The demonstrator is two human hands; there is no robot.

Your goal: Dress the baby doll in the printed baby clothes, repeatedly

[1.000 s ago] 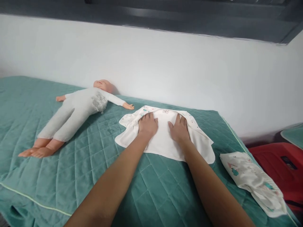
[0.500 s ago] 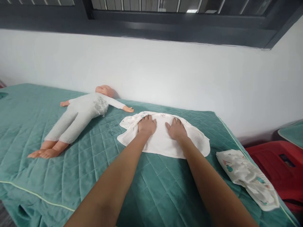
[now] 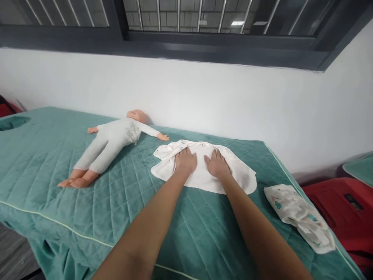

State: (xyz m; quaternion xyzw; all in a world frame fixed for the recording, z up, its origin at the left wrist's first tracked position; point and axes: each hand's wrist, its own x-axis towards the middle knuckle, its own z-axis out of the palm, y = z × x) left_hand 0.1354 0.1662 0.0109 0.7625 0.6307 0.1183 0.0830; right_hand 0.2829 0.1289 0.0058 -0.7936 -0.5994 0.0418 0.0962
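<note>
Both hands sit closer together on the cloth than a second ago, and the view takes in more of the dark-framed barred window [image 3: 186,19] above the white wall [image 3: 233,101].

At the far left, a teal quilted cover [image 3: 87,202] spreads over the bed. On it, a plastic baby doll in a pale grey one-piece suit [image 3: 112,142] lies on its back with arms out and its head close to the wall.

Just right of the doll's outstretched arm lies a white baby garment with small coloured prints [image 3: 201,178], spread flat on the cover. The left hand [image 3: 186,161] rests palm down on the garment's left half, fingers straight and gripping nothing. The right hand [image 3: 216,165] lies just beside it, also flat and open, pressing on the right half with fingers pointing towards the wall.

Farther right, near the bed's edge and apart from the garment, lies a folded white printed cloth [image 3: 297,216]. Beyond the edge stands a red plastic object [image 3: 344,202].
</note>
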